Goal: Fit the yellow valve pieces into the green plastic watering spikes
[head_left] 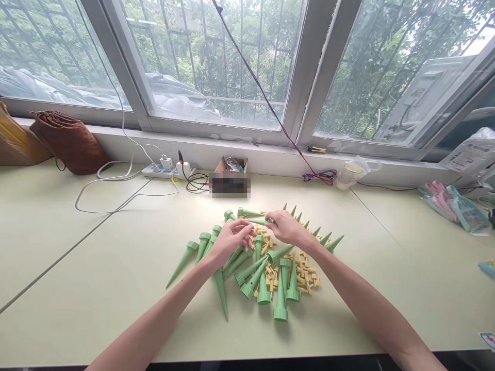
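Observation:
A heap of green plastic cone spikes (266,281) lies on the pale table (96,288), mixed with several small yellow plastic pieces (305,273). Both hands hover over the far side of the heap. My left hand (231,238) is closed, its fingers pinched on one end of a green spike (258,222) held level between the hands. My right hand (285,226) is closed on the other end of that spike. Whether a yellow piece is also in the fingers is hidden.
A small cardboard box (231,178) stands beyond the heap. A white power strip (166,169) with cables lies at the back left, next to a brown bag (67,141). A bagged tape roll (351,172) and pink-and-teal packets (452,203) sit at the right, under the window.

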Motion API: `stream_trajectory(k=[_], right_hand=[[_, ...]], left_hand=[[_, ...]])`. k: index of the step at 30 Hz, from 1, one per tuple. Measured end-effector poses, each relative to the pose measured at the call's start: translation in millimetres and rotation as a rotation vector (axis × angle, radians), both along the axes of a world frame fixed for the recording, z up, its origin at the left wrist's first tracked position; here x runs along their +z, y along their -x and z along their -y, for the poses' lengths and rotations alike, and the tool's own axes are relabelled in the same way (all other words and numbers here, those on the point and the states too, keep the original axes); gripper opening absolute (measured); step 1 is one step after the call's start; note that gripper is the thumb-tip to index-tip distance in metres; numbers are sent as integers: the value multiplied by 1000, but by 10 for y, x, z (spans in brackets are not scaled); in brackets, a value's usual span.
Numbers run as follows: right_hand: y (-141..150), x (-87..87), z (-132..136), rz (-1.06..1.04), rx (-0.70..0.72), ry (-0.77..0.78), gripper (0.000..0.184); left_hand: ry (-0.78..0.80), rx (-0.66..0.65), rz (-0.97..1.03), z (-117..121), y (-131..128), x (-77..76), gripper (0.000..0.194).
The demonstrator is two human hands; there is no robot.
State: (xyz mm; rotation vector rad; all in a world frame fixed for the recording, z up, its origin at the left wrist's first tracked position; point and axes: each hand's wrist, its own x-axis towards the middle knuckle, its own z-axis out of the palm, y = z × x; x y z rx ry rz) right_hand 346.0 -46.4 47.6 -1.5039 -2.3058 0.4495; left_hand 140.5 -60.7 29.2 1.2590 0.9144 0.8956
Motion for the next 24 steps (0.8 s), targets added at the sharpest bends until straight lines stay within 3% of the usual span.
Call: stream_trajectory(k=[4,8,17,24], right_hand=[[70,127,111,-163,-11,-20,22],[197,141,211,-283,53,-17,30],[245,53,223,-222,47,-44,29],[224,125,240,-310,105,47,39]], left_hand=[[8,20,41,-19,-6,-12,39],[-20,60,108,-28,-5,-15,40],[-83,112,142,-28,2,-31,31],[-118,140,175,-35,5,-2,33]])
